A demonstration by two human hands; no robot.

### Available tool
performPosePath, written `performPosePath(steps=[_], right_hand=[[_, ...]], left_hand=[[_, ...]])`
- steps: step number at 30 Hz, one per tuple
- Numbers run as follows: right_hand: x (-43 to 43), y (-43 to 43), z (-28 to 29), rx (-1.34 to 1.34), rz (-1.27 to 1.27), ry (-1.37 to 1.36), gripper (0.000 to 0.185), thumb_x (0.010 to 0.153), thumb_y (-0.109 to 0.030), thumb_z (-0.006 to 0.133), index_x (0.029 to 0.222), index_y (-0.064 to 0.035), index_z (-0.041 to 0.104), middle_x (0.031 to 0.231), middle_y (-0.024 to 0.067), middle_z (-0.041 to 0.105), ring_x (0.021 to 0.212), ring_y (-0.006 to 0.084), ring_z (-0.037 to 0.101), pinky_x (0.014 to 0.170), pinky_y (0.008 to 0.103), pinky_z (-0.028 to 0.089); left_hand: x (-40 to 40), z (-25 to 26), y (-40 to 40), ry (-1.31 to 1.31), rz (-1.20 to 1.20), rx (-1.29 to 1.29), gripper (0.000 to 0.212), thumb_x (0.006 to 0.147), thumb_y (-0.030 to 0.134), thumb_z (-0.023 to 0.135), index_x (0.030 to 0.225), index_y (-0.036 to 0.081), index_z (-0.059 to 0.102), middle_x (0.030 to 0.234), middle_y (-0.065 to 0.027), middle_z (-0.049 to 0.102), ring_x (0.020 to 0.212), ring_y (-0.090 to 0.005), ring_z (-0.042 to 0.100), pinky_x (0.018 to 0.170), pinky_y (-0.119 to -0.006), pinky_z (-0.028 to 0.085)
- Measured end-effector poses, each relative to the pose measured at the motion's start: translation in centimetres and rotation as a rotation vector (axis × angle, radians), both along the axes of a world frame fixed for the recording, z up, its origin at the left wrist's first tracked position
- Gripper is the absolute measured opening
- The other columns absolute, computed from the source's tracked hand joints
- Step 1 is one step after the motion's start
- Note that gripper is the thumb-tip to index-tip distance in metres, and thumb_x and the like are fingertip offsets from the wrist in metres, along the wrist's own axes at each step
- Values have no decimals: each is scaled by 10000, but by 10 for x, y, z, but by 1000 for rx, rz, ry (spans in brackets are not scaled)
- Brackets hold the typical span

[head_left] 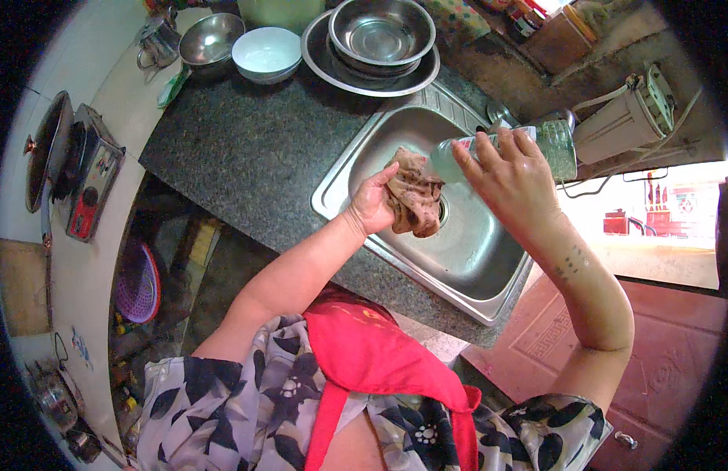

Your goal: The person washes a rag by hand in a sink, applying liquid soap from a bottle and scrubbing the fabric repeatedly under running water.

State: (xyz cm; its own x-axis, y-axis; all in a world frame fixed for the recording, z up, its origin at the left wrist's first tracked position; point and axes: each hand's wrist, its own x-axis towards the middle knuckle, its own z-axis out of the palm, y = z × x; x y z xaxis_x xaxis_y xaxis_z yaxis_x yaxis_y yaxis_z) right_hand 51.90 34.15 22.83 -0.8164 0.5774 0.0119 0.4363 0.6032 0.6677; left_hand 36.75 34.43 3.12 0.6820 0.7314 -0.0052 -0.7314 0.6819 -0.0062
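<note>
Over the stainless steel sink [476, 253], my left hand [373, 203] holds a bunched, wet brown cloth [416, 197] with dark stains. My right hand [508, 165] grips a clear plastic bottle [555, 147] of pale liquid from above. The bottle lies tilted almost sideways, its narrow end pointing at the cloth. Whether liquid is flowing out cannot be made out. Part of the drain [442, 211] shows behind the cloth.
Stacked steel basins [370, 79] and white bowls [267, 53] stand at the back of the dark speckled counter [252, 141]. A steel bowl [211, 38] sits beside them. To the left are a gas stove [93, 182] and a lidded pan [49, 150]. A white pitcher-like container [617, 120] stands right.
</note>
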Motion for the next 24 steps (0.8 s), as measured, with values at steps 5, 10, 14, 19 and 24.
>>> performPosePath(steps=[5, 10, 14, 19, 24], right_hand=[[9, -1, 5, -8, -67, 30, 337, 739, -175, 498, 1063, -84, 526, 827, 74, 538, 764, 215, 517, 722, 322, 392], [7, -13, 0, -26, -38, 145, 358, 730, -159, 501, 1081, -89, 515, 802, 64, 534, 749, 212, 521, 679, 318, 414], [10, -16, -2, -147, -313, 133, 431, 703, -117, 529, 1133, -130, 495, 998, 49, 547, 878, 194, 523, 750, 324, 403], [33, -39, -35, -208, -316, 354, 504, 688, -71, 570, 1179, -124, 472, 1011, 55, 559, 918, 216, 529, 773, 347, 405], [52, -43, -107, -636, -643, 1170, 556, 661, -87, 682, 1170, -70, 461, 1068, 104, 563, 981, 234, 541, 845, 359, 408]], left_hand=[[3, -4, -3, 49, 44, 25, 494, 822, 304, 518, 1226, 51, 387, 1217, -141, 454, 1128, -323, 426, 1000, -460, 275], [3, -3, -2, 8, -48, -23, 456, 841, 277, 485, 1223, 47, 391, 1203, -137, 463, 1117, -297, 441, 982, -440, 305], [4, -4, 1, 16, -25, -8, 454, 839, 284, 491, 1214, 45, 400, 1195, -126, 470, 1115, -292, 444, 982, -443, 305], [-2, -10, 10, 42, 57, -14, 500, 831, 306, 496, 1227, 25, 379, 1227, -112, 452, 1153, -275, 413, 1009, -439, 266], [-10, -13, 13, 89, 34, -13, 524, 780, 304, 578, 1193, 33, 404, 1195, -136, 465, 1127, -359, 416, 985, -534, 278]])
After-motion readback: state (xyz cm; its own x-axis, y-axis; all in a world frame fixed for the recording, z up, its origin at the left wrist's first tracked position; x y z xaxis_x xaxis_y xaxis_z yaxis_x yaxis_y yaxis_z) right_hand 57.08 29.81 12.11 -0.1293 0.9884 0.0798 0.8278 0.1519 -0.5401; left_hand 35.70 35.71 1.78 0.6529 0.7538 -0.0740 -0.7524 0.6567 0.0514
